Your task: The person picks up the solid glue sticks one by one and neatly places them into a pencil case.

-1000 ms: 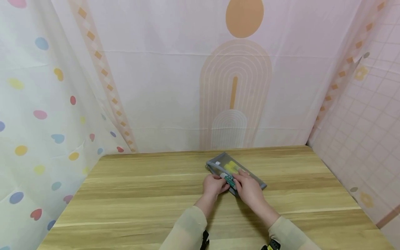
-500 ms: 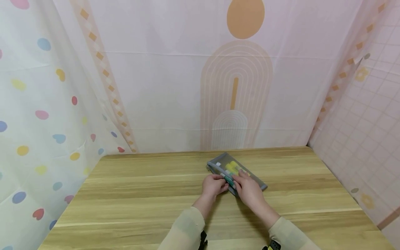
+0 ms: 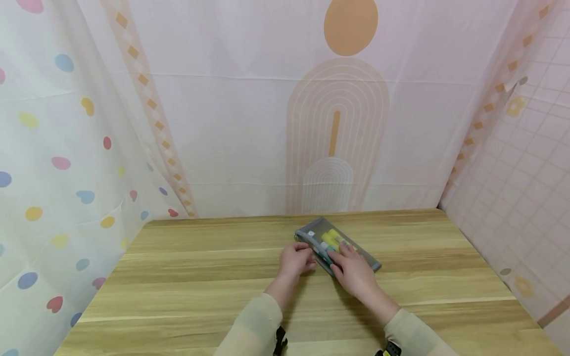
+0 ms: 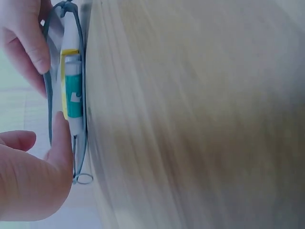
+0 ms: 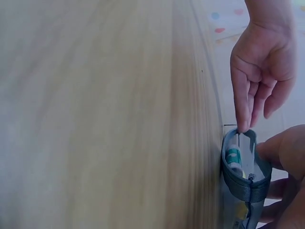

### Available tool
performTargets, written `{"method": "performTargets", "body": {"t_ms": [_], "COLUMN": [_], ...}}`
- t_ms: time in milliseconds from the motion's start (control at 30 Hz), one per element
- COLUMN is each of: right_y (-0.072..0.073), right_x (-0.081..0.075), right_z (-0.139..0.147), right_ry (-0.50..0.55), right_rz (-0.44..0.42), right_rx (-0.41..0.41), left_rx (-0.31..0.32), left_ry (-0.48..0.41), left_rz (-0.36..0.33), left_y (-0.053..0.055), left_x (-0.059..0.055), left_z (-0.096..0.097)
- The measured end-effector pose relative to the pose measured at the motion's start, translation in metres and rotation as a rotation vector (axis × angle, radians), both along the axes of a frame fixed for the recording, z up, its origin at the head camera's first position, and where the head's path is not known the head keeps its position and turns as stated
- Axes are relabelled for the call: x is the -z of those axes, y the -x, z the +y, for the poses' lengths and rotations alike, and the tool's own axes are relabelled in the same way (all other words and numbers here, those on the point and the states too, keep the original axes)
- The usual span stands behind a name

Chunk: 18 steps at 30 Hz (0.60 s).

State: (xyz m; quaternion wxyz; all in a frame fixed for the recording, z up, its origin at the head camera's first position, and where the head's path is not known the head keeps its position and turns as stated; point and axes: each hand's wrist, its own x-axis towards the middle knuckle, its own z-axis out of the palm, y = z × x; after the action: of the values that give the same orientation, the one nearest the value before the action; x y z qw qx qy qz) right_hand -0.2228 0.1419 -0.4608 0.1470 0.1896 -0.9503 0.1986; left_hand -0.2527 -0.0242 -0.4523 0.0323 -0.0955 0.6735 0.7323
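A grey mesh pencil case [image 3: 366, 255] lies at an angle toward the back of the table, its near side gaping. Inside, a green-and-white glue stick [image 4: 74, 93] lies lengthwise along the opening, and yellow items [image 3: 330, 237] show through the mesh. My right hand [image 3: 356, 273] is on top of the case, thumb at the rim of the opening and fingers over the upper mesh, holding that edge. My left hand [image 3: 295, 259] is at the left end of the opening with fingers loosely bent and a fingertip at the rim, holding nothing.
The wood-grain table [image 3: 200, 277] stretches to both sides and in front of the case. A patterned curtain [image 3: 240, 123] hangs right behind its back edge, with more hanging cloth at left and right. A small zip ring [image 4: 85, 179] hangs at the case's end.
The green-and-white glue stick has gone from between both hands into the case. My left hand has drawn back to the left, off the stick; the right has stayed on the case.
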Motion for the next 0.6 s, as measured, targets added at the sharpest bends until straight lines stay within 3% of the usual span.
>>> {"method": "performTargets", "body": {"t_ms": [267,600], "right_y": [-0.002,-0.004], "right_x": [0.001,0.0], "right_z": [0.003,0.006], "right_ry": [-0.126,-0.14], "right_rz": [-0.062,-0.139], "right_rx": [-0.055,-0.084], "left_rx": [-0.035,-0.005], "left_ry": [0.028,0.161], "left_rz": [0.029,0.108], "left_y": [0.004,0.003], "left_x": [-0.005,-0.015], "left_z": [-0.009,-0.019]}}
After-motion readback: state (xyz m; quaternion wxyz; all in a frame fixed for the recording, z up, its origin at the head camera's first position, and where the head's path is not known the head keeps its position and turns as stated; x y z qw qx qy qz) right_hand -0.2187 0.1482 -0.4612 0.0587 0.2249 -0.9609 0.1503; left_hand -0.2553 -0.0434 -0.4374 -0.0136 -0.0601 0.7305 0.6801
